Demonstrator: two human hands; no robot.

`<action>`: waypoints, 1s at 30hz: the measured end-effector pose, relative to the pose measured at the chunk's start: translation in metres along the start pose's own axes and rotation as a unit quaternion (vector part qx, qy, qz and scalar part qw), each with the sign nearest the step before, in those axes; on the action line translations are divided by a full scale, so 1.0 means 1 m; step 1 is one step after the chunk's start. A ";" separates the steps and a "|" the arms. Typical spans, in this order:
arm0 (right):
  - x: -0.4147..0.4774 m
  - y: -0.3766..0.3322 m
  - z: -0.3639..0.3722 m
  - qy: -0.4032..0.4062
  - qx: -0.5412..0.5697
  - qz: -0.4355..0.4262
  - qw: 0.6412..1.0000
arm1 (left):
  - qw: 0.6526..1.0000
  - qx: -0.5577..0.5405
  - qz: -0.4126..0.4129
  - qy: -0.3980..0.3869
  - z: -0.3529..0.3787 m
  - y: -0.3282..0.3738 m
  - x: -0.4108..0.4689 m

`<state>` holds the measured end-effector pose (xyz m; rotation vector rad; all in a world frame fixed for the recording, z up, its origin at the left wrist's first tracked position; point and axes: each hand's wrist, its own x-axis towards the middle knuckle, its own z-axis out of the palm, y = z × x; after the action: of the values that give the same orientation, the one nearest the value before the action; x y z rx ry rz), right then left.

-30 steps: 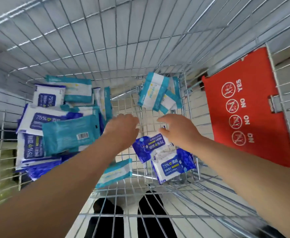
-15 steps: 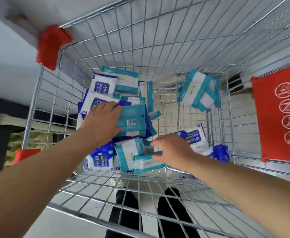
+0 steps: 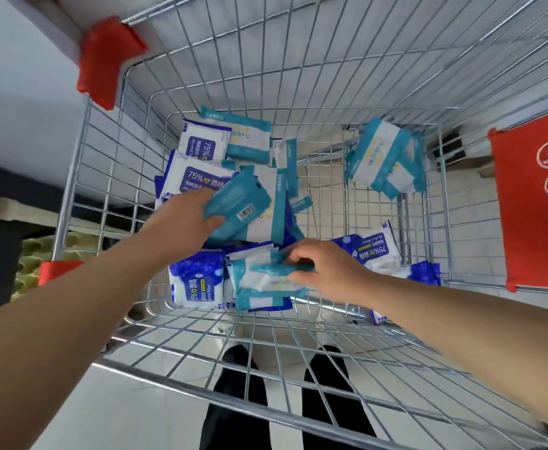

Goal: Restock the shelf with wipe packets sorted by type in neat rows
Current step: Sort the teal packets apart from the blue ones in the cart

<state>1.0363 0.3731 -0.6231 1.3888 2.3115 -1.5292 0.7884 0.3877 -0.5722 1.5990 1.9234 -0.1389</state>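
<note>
Both my arms reach down into a wire shopping cart (image 3: 331,76) holding several wipe packets of two kinds, teal-and-white and dark blue "75%" alcohol ones. My left hand (image 3: 185,222) grips a teal packet with a barcode (image 3: 240,203), lifted a little off the left heap. My right hand (image 3: 324,267) pinches a teal-and-white packet (image 3: 266,277) lying on the pile near the cart's front. A blue 75% packet (image 3: 198,287) lies left of it, another blue packet (image 3: 373,248) to the right. A teal pair (image 3: 380,157) rests at the far right.
A red sign panel (image 3: 536,203) with round no-symbols hangs on the cart's right side. Red plastic corner guards (image 3: 103,60) sit on the left rim. Below the cart floor my dark trouser legs (image 3: 243,384) show. A shelf edge (image 3: 12,216) is at far left.
The view swung right, so the cart's left rim came into sight. My left hand closed on the barcode packet and raised it. My right hand moved onto the teal packet at the front and pinched it.
</note>
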 end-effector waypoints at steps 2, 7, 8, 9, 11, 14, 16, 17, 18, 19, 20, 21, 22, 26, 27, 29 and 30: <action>0.004 -0.011 0.002 0.031 0.028 0.004 0.999 | 1.000 -0.022 -0.022 -0.001 -0.005 -0.004 -0.005; 0.011 -0.024 0.014 0.078 0.053 0.033 0.995 | 0.997 -0.055 -0.051 0.018 -0.007 -0.012 -0.011; 0.011 -0.024 0.014 0.086 0.052 0.036 0.994 | 0.997 -0.060 -0.052 0.022 -0.006 -0.013 -0.011; 0.010 -0.024 0.012 0.093 0.050 0.040 0.994 | 0.996 -0.065 -0.050 0.028 -0.006 -0.012 -0.012; 0.007 -0.026 0.005 0.102 0.063 0.053 0.991 | 0.995 -0.077 -0.048 0.034 -0.007 -0.008 -0.014; 0.003 -0.028 -0.017 0.134 0.130 0.074 0.980 | 0.994 -0.083 -0.046 0.050 -0.010 0.002 -0.015; 0.000 -0.025 -0.040 0.167 0.172 0.088 0.967 | 0.992 -0.094 -0.053 0.064 -0.014 0.014 -0.011; -0.001 -0.022 -0.052 0.185 0.188 0.096 0.960 | 0.991 -0.095 -0.054 0.073 -0.015 0.022 -0.008; -0.003 -0.018 -0.064 0.206 0.199 0.106 0.952 | 0.990 -0.100 -0.055 0.079 -0.016 0.030 -0.003; -0.004 -0.012 -0.076 0.232 0.210 0.117 0.943 | 0.989 -0.107 -0.054 0.087 -0.018 0.040 0.002; -0.005 -0.006 -0.087 0.260 0.221 0.130 0.931 | 0.988 -0.117 -0.051 0.090 -0.017 0.050 0.008; -0.006 0.002 -0.097 0.289 0.233 0.147 0.917 | 0.987 -0.125 -0.046 0.091 -0.017 0.062 0.013; -0.007 0.010 -0.107 0.316 0.241 0.163 0.903 | 0.986 -0.134 -0.044 0.087 -0.015 0.073 0.019; -0.005 0.047 -0.138 0.399 0.280 0.228 0.843 | 0.987 -0.147 -0.032 0.059 0.002 0.119 0.047; -0.003 0.058 -0.144 0.416 0.288 0.243 0.828 | 0.986 -0.154 -0.027 0.053 0.007 0.131 0.056; 0.004 0.078 -0.155 0.438 0.313 0.267 0.799 | 0.986 -0.161 -0.017 0.046 0.018 0.152 0.073; 0.009 0.091 -0.161 0.451 0.322 0.274 0.786 | 0.986 -0.162 -0.013 0.042 0.024 0.164 0.084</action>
<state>1.1592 0.5105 -0.6099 3.1701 1.2678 -1.6957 0.9426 0.4903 -0.5857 1.3803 1.9156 0.2230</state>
